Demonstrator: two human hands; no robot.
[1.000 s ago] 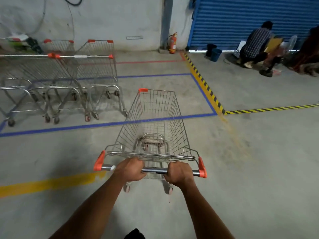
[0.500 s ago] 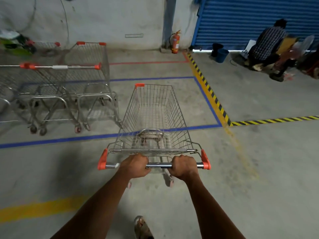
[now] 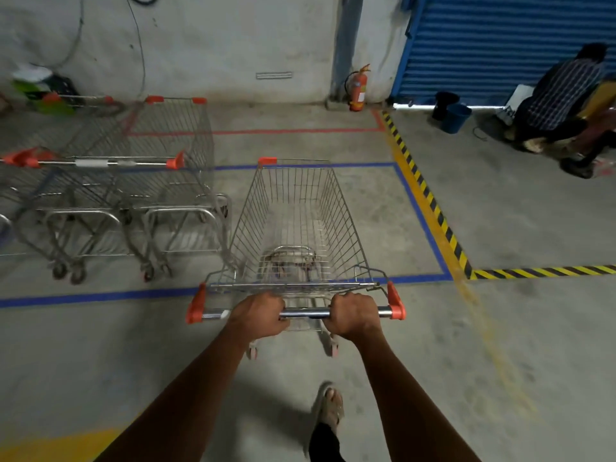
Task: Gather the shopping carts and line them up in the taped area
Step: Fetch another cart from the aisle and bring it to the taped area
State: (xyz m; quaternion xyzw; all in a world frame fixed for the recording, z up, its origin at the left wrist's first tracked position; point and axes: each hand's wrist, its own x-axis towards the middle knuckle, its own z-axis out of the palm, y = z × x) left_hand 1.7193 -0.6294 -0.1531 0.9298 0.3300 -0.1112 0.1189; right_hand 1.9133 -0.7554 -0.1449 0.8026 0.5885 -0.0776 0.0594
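Left hand and right hand both curled tight round the cart handle — firm grip. Cart basket sits across the blue tape line, just beside 2 parked carts inside the taped area.

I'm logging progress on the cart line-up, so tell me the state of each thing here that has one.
Pushed cart: basket empty, front inside the blue tape, handle end outside.
Left hand: grips the handle.
Right hand: grips the handle.
Parked carts: upright, side by side, inside the tape.
Blue shutter: down.
Fire extinguisher: upright by the wall.
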